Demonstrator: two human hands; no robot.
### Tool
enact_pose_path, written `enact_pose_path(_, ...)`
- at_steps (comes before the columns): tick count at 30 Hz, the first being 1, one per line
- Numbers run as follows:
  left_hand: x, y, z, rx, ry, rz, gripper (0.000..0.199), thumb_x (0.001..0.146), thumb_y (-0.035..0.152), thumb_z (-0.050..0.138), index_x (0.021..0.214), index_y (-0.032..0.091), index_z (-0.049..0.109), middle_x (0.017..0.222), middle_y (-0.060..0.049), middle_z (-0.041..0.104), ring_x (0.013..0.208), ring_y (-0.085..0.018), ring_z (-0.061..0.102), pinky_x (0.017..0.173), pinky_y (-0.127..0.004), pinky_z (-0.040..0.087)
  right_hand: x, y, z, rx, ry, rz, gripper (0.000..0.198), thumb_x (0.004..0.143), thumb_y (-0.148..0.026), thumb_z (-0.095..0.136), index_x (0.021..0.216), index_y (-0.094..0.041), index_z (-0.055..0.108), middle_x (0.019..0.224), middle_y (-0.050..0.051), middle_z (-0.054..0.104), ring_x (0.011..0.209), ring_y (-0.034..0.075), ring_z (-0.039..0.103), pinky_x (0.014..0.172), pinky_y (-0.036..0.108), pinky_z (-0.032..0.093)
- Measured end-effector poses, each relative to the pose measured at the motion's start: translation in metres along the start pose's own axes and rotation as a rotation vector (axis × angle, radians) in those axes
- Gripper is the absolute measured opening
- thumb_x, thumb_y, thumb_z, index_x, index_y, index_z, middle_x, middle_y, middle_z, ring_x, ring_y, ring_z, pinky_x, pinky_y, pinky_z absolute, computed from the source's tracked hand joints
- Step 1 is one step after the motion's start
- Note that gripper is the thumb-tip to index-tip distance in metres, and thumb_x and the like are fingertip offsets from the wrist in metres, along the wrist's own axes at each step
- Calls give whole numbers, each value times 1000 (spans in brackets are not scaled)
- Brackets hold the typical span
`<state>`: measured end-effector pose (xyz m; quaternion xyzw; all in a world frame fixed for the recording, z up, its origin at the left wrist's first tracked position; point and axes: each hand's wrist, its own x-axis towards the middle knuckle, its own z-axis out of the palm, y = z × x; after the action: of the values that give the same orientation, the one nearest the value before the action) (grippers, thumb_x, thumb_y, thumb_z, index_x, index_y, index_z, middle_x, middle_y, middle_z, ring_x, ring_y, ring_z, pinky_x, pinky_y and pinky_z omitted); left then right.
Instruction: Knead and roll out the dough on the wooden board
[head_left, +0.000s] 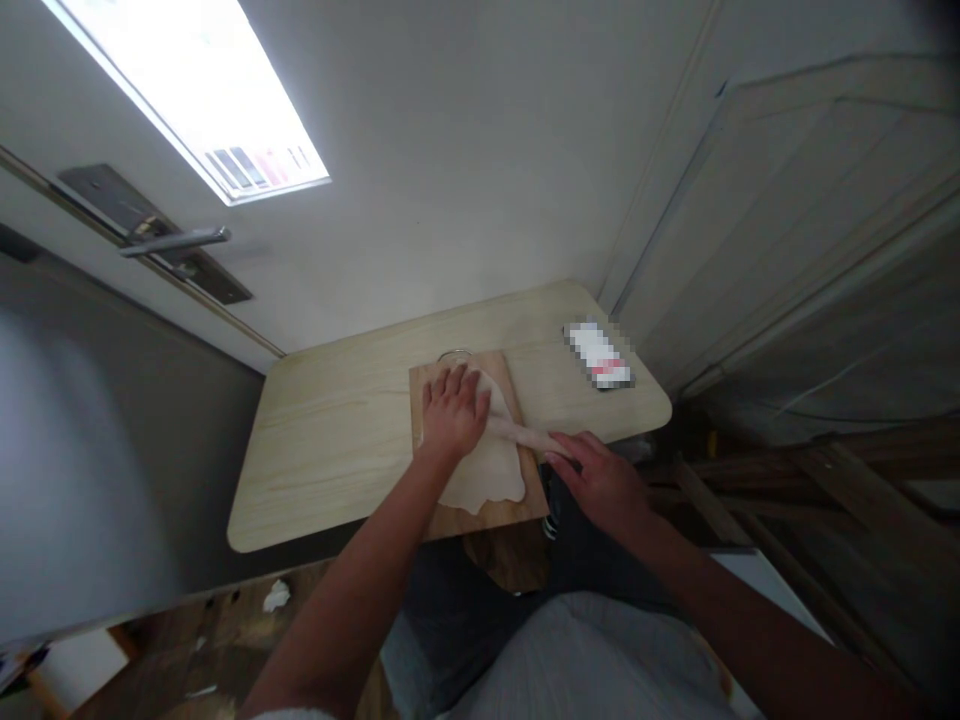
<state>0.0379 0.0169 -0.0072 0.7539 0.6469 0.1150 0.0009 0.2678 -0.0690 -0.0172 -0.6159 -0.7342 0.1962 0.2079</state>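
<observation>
A pale sheet of dough (484, 475) with a wavy near edge lies spread on a wooden cutting board (536, 500). Across it, slanting down to the right, runs a light wooden rolling pin (517, 432). My right hand (604, 480) has its fingers closed around the pin's right end, past the board's edge. On the upper left of the dough rests my left hand (455, 410), palm down with fingers stretched out. It covers the pin's left end, so I cannot tell how firmly it presses there.
The board sits on a light wood-grain table (322, 430) with rounded corners. A blurred-out phone-like object (598, 352) lies at the table's right. Behind stands a white door with a metal handle (176, 242). A crumpled white scrap (276, 596) is on the floor at lower left.
</observation>
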Motion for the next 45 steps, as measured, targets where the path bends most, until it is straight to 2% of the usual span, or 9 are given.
enact_pose_path(11,-66,-9,-6,-12,7,-98,55,101,46,29,151,23,37,157,-8,39,147,-24,30,120,-54,21,-24,-14,10,2,-54,-74,36,98,-45,47,122,-26,66,113,6,69,98,22,68,85,33,53)
enact_pose_path(18,-95,-11,-11,-55,51,-152,51,101,46,33,145,24,44,154,-10,43,145,-26,35,119,-58,23,-31,-18,10,43,-124,-97,37,98,-45,46,127,-29,63,109,5,67,95,22,68,80,33,53)
enact_pose_path(21,-98,-13,-6,-109,72,-190,50,101,45,32,145,24,43,153,-10,45,143,-25,38,118,-57,26,-30,-13,14,121,-122,-98,37,98,-44,46,127,-28,62,109,5,68,98,22,68,84,34,53)
enact_pose_path(25,-98,-14,2,-130,100,-282,56,102,46,28,151,19,34,153,-14,44,142,-26,40,116,-54,30,-26,-2,16,255,-92,-79,36,98,-45,45,121,-24,64,115,7,69,104,22,66,90,36,52)
enact_pose_path(31,-88,-26,-3,-4,-1,-155,60,98,54,35,150,25,37,157,-10,39,146,-27,32,118,-55,26,-18,15,7,310,22,34,41,95,-50,49,118,-20,65,118,11,69,109,24,65,97,40,50)
enact_pose_path(35,-79,-42,-12,11,-64,-39,52,100,50,35,149,33,40,158,-3,39,147,-26,30,119,-57,24,-13,18,3,322,15,40,42,95,-50,49,118,-19,65,119,12,69,110,25,64,98,42,49)
enact_pose_path(38,-77,-45,-14,21,-68,-50,47,100,46,35,145,36,45,156,-1,41,146,-27,32,118,-59,25,-12,16,3,340,2,26,39,95,-49,49,117,-20,65,118,11,69,109,25,64,98,41,49)
enact_pose_path(45,-87,-32,-8,-27,-33,-117,47,101,45,34,144,33,47,157,-3,40,144,-27,35,116,-60,27,-11,11,11,352,-36,-4,37,95,-45,49,116,-20,66,119,10,69,111,23,64,98,38,49)
